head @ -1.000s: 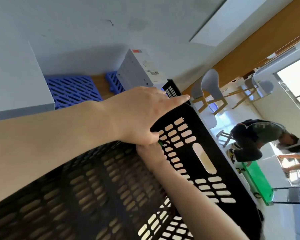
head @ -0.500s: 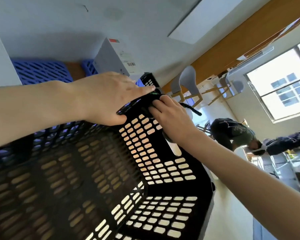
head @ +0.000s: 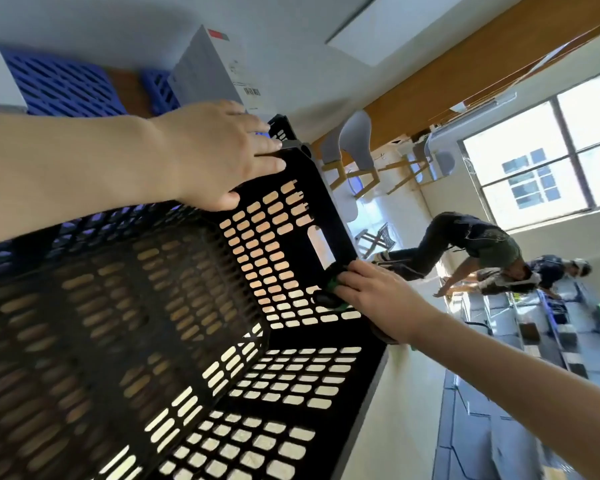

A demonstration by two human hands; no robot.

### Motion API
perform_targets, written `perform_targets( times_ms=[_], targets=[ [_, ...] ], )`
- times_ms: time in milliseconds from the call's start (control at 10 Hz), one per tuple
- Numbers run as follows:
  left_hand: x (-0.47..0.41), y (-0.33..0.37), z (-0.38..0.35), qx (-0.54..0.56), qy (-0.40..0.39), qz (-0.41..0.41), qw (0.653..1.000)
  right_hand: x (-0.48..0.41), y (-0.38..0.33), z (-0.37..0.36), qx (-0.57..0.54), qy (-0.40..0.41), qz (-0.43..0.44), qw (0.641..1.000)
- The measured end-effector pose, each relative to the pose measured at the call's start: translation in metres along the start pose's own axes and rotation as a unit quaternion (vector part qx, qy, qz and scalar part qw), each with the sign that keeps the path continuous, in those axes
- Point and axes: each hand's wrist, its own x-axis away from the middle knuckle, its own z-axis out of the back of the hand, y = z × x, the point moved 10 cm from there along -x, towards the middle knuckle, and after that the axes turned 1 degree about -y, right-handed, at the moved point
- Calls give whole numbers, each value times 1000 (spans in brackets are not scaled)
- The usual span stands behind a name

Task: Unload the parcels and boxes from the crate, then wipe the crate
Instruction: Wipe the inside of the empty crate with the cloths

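Black slotted crate (head: 281, 237) held at its end wall by two bare hands, green cloth (head: 332, 284) at the rim.

Crate fills the lower left of the view, open side toward the camera, just in front of a white box (head: 208, 64) and blue pallets (head: 59, 84); what it rests on cannot be told; left hand (head: 219, 154) lies over the far top corner, fingers straight and close together along the rim, thumb pressed on the inner wall; right hand (head: 371, 292) sits at the near end of the same wall, beside the handle slot, fingers and thumb pinching the green cloth against the rim; grey chairs (head: 354, 143) and a window (head: 548, 157) stand well apart; a bent-over person (head: 465, 247) beyond.
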Motion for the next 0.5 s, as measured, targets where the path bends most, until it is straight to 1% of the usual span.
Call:
perform_targets(
  times_ms=[100, 200, 300, 400, 500],
  targets=[
    [5, 11, 17, -5, -71, -46, 996, -48, 23, 41, 55, 89, -17, 994],
    [1, 14, 23, -93, -39, -56, 993, -101, 45, 78, 70, 163, -42, 983],
    [2, 11, 23, -49, -40, -49, 997, -129, 44, 85, 72, 167, -23, 983],
    [-1, 14, 21, -50, -13, -56, 997, -108, 39, 69, 61, 155, -29, 986],
    [-3, 3, 18, 40, -2, -25, 999, -56, 21, 32, 34, 79, -6, 996]
  ],
)
